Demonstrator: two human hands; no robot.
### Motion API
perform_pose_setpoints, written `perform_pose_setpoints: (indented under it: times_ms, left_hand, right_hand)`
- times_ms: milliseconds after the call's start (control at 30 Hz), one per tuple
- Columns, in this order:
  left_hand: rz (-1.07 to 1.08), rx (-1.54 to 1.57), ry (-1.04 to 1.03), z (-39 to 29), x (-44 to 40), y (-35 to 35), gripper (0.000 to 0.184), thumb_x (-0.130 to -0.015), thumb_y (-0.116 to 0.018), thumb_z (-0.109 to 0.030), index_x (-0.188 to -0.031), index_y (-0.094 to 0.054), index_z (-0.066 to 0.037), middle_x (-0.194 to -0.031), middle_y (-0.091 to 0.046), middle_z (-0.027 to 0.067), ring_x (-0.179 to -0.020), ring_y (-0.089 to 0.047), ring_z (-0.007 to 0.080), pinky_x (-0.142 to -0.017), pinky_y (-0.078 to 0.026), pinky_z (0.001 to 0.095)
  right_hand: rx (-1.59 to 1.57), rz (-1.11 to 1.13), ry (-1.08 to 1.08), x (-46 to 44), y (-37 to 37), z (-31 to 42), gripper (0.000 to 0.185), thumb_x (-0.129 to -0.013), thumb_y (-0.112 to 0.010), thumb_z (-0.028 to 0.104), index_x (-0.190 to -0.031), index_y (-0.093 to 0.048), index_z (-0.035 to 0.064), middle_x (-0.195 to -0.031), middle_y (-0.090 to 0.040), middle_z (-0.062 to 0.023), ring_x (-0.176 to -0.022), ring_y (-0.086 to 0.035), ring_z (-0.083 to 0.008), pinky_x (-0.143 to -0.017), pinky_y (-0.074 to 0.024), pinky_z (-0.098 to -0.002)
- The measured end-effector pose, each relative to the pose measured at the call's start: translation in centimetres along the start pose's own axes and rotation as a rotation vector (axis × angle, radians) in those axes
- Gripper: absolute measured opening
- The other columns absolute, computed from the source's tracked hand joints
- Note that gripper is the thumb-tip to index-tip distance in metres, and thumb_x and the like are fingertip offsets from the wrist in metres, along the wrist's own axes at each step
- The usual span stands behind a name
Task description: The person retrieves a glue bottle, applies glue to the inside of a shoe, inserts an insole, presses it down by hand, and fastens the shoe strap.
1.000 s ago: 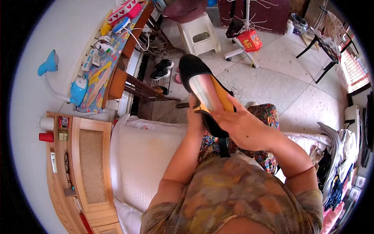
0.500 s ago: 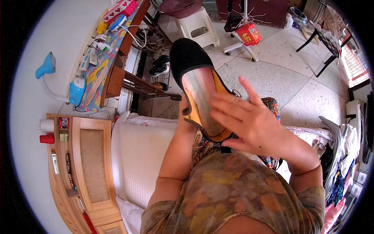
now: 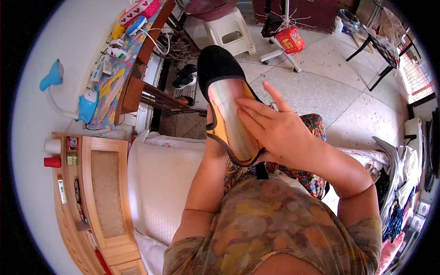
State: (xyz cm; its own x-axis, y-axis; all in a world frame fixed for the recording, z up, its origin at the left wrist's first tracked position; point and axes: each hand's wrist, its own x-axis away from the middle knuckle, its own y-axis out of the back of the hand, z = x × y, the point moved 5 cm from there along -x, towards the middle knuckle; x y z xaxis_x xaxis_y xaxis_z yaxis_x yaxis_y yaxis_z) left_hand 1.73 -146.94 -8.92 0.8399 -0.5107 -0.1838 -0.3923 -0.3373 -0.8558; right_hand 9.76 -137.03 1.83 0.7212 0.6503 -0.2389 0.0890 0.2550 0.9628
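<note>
A black cloth shoe (image 3: 220,66) is held up over my lap, toe pointing away from me and its opening facing up. Inside it lies a pale, shiny pinkish insole (image 3: 231,110), with yellow lining along the sides. My left hand (image 3: 214,142) grips the shoe from its left side and underneath; most of its fingers are hidden behind the shoe. My right hand (image 3: 279,130) has its fingers spread, the fingertips resting on the insole and the thumb side near the heel.
Patterned fabric (image 3: 314,126) covers my legs. A wooden desk (image 3: 133,91) with a blue lamp (image 3: 54,75) stands at the left, a white stool (image 3: 231,32) ahead, a black chair (image 3: 385,50) at the right. Dark shoes (image 3: 185,78) sit on a low rack.
The shoe has tilted to show more of its inside and shifted slightly left. My right hand came off the shoe's edge, spread out, and now touches the insole.
</note>
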Motion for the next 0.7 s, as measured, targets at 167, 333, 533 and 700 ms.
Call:
perform_pose_setpoints:
  times_ms: [167, 333, 533, 700]
  left_hand:
    - [-0.152, -0.227, -0.053, -1.0, -0.7, 0.8, 0.048, -0.09, -0.027, -0.04, -0.126, -0.031, -0.008, -0.121, -0.042, 0.0082, -0.105, -0.045, 0.0195, -0.089, -0.037, 0.0316]
    - [-0.529, -0.037, -0.033, -1.0, -0.2, 1.0, 0.052, -0.087, -0.023, -0.05, -0.107, -0.045, -0.008, -0.104, -0.051, 0.0092, -0.091, -0.047, 0.0194, -0.08, -0.039, 0.0293]
    - [-0.337, -0.115, -0.079, -1.6, -0.5, 0.3, 0.051, -0.087, -0.024, -0.049, -0.108, -0.045, -0.007, -0.104, -0.051, 0.009, -0.092, -0.047, 0.0193, -0.081, -0.039, 0.0292]
    - [-0.242, -0.243, -0.134, -2.3, -0.5, -1.0, 0.051, -0.087, -0.025, -0.048, -0.11, -0.044, -0.007, -0.105, -0.05, 0.0088, -0.093, -0.048, 0.0193, -0.082, -0.038, 0.0292]
  right_hand:
    - [0.128, -0.027, 0.02, 0.4, -0.5, 0.9, 0.071, -0.052, -0.067, 0.034, -0.108, -0.048, -0.0048, -0.114, -0.049, -0.0119, -0.118, -0.036, -0.0181, -0.103, -0.0078, -0.0517]
    - [0.082, -0.097, 0.041, 0.2, -2.0, 0.6, 0.063, -0.056, -0.066, 0.032, -0.106, -0.051, -0.0025, -0.112, -0.051, -0.0106, -0.116, -0.039, -0.0175, -0.102, -0.0079, -0.0537]
    - [-0.093, -0.131, 0.039, 0.8, -0.9, 0.5, 0.056, -0.059, -0.067, 0.025, -0.107, -0.05, 0.002, -0.111, -0.052, -0.0072, -0.114, -0.041, -0.0163, -0.1, -0.0079, -0.0576]
    - [-0.113, -0.101, 0.102, 0.4, -1.6, 1.8, 0.051, -0.061, -0.066, 0.023, -0.106, -0.051, 0.003, -0.109, -0.053, -0.0053, -0.111, -0.044, -0.0146, -0.099, -0.0095, -0.0584]
